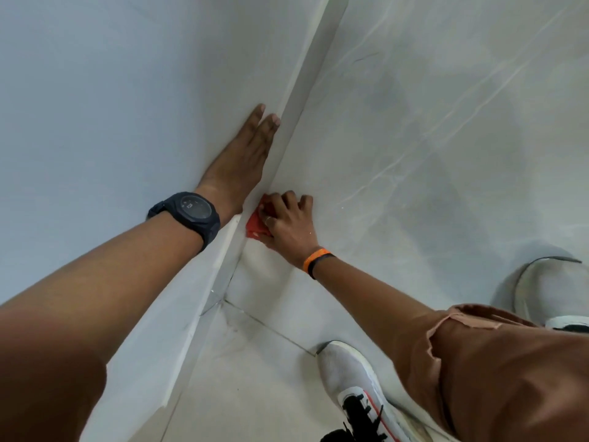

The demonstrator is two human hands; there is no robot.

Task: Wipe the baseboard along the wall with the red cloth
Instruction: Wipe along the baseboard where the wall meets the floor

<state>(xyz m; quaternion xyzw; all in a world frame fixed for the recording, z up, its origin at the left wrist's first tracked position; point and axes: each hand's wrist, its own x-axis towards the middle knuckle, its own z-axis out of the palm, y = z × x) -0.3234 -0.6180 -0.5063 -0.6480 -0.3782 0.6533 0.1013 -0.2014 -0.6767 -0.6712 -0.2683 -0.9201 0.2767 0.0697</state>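
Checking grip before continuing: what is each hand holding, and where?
Right hand presses the red cloth from on top against the baseboard. Left hand holds nothing, flat on the wall.

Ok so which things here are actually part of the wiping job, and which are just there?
Part of the job:
red cloth, pressed to the baseboard by the right hand
left hand, flat on the wall

Just there:
black watch
orange wristband
white shoes

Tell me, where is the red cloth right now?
In the head view, the red cloth sits low at centre, pressed against the baseboard under the right hand, just below the left hand that lies flat on the wall.
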